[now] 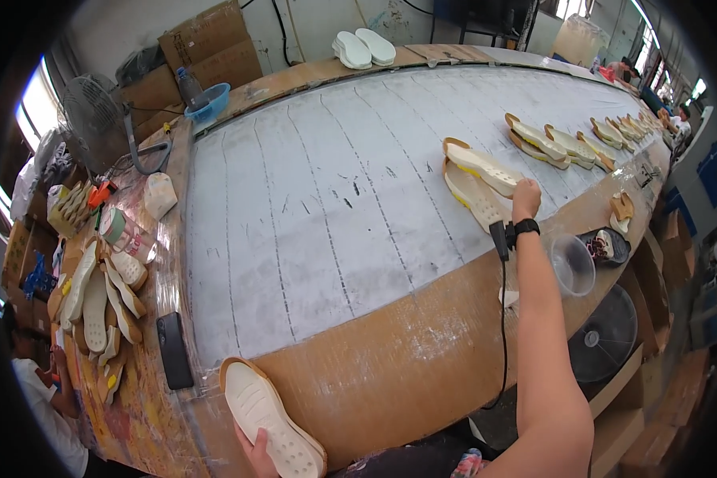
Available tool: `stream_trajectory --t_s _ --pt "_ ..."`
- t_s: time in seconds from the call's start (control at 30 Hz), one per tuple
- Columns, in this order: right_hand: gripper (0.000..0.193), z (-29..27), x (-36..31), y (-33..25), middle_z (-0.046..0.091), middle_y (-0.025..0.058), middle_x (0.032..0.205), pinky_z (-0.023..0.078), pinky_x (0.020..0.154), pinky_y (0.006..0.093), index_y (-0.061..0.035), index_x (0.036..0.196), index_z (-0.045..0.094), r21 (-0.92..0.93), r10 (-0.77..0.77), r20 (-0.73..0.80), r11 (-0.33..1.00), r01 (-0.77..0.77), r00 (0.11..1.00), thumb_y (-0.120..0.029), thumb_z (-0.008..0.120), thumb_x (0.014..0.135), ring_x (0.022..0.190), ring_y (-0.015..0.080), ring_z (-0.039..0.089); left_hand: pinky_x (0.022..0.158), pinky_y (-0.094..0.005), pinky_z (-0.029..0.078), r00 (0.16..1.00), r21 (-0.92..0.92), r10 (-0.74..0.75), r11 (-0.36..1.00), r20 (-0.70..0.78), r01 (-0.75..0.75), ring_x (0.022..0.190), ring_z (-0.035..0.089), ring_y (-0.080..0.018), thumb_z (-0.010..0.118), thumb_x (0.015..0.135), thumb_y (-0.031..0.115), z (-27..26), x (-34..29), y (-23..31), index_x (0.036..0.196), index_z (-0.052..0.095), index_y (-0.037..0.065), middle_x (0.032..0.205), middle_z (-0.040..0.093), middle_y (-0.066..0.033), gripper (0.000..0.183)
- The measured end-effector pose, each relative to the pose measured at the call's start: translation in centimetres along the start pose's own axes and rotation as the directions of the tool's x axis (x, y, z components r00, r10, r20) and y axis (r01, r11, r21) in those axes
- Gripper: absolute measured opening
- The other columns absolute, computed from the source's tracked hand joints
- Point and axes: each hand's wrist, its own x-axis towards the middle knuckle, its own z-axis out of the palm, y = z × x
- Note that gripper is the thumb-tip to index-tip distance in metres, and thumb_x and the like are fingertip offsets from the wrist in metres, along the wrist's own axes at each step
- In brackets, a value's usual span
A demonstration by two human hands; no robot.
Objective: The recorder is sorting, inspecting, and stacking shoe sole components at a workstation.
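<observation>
Presently, left hand (253, 456) partly closed on pale sole (264, 398), seven o'clock, some fingers hidden; right hand (526, 197) curled tight at end of upper sole (483, 166), two o'clock. Best grip edges, keep black cord (504, 319) clear.

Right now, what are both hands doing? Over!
Left hand gripping near cream shoe sole. Right hand closed on end of yellow-marked shoe sole. Black cable running alongside right forearm.
</observation>
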Motion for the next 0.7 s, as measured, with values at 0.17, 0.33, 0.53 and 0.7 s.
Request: stream_trajectory --t_s 0.17,0.33,0.53,0.7 --pt "0.035 0.7 -2.5 4.2 0.061 0.0149 0.1 0.042 0.081 0.042 -0.0116 0.106 0.056 -0.04 -0.037 -0.089 0.999 0.034 0.995 -0.027 0.04 0.078 0.096 0.0338 0.055 0.089 -0.0337 0.039 0.984 -0.393 0.113 0.918 0.136 -0.051 0.102 0.049 -0.0247 0.049 0.08 0.006 -0.6 0.9 -2.9 0.129 0.027 0.002 0.118 0.045 -0.0145 0.054" --pt "0.035 1.7 -2.9 5.5 0.058 0.0245 0.096 0.043 0.08 0.042 0.0004 0.105 0.053 -0.182 -0.25 -0.167 0.958 0.219 0.954 -0.017 0.051 0.074 0.093 0.0372 0.056 0.093 -0.0333 0.035 0.987 -0.42 0.093 0.907 0.135 -0.028 0.108 0.044 -0.0245 0.049 0.078 0.003 -0.5 1.2 -4.1 0.133 0.022 0.002 0.124 0.04 -0.0143 0.061" --pt "0.045 1.5 -4.2 3.1 0.06 0.0169 0.089 0.048 0.062 0.0404 0.0072 0.098 0.054 0.198 0.087 0.605 0.946 -0.256 0.791 -0.017 0.071 0.063 0.077 0.0319 0.06 0.091 -0.0327 0.036 0.984 -0.434 0.139 0.898 0.11 -0.078 0.107 0.045 -0.0236 0.05 0.079 0.003 -0.4 0.7 -3.8 0.133 0.021 0.002 0.123 0.041 -0.0142 0.061" --pt "0.045 1.4 -13.6 -3.0 0.052 0.0123 0.096 0.045 0.061 0.0428 -0.0012 0.105 0.051 0.143 0.155 0.804 0.887 -0.44 0.574 -0.023 0.068 0.07 0.079 0.0265 0.053 0.096 -0.0359 0.029 0.957 0.324 0.222 0.906 0.187 -0.273 0.118 0.032 -0.029 0.057 0.079 0.014 -2.5 0.3 -3.1 0.131 0.027 -0.001 0.132 0.026 -0.0196 0.061"
